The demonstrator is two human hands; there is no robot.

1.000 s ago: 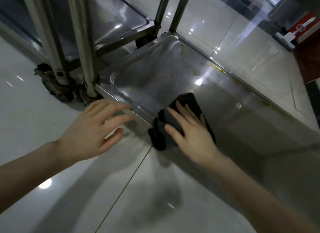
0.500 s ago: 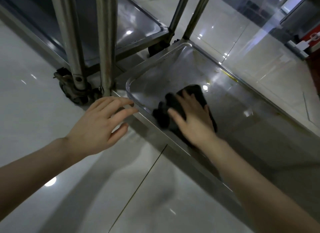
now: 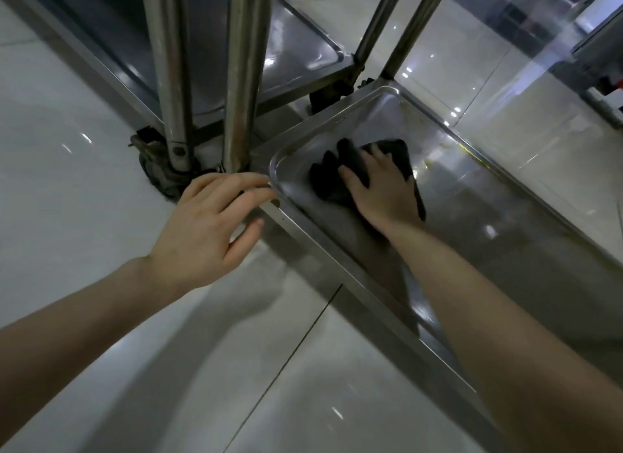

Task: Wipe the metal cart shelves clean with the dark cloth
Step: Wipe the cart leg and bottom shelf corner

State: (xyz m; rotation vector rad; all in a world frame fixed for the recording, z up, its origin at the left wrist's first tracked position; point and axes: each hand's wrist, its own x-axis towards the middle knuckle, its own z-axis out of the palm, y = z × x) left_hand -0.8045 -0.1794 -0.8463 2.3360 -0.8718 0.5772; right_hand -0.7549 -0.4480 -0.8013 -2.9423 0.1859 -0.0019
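Dark cloth [image 3: 327,183] lies bunched on the floor of the cart's lowest shelf [image 3: 478,213], toward its left end, a little in from the rounded near-left corner. The right hand [image 3: 384,189] lies flat on top of it, fingers [image 3: 377,154] straight and slightly spread, pointing to the far side and pressing the fabric down onto the metal. The left hand [image 3: 205,230] is by the near-left corner of the rim, just beside the foot of the upright post [image 3: 239,82]. Its fingers are loosely spread and hold nothing. Whether the fingertips bear on the rim or only hover at it I cannot tell.

My reading is that the wiping of this bottom shelf is under way, with the left end being worked. Yellowish specks [image 3: 428,163] show along the far edge to the right of the cloth, and the long right stretch looks smeared, so much remains. The next move probably calls for sliding the cloth right along the far edge under firm flat pressure, keeping it bunched beneath the palm, while the left hand steadies the cart on its caster [image 3: 158,173].
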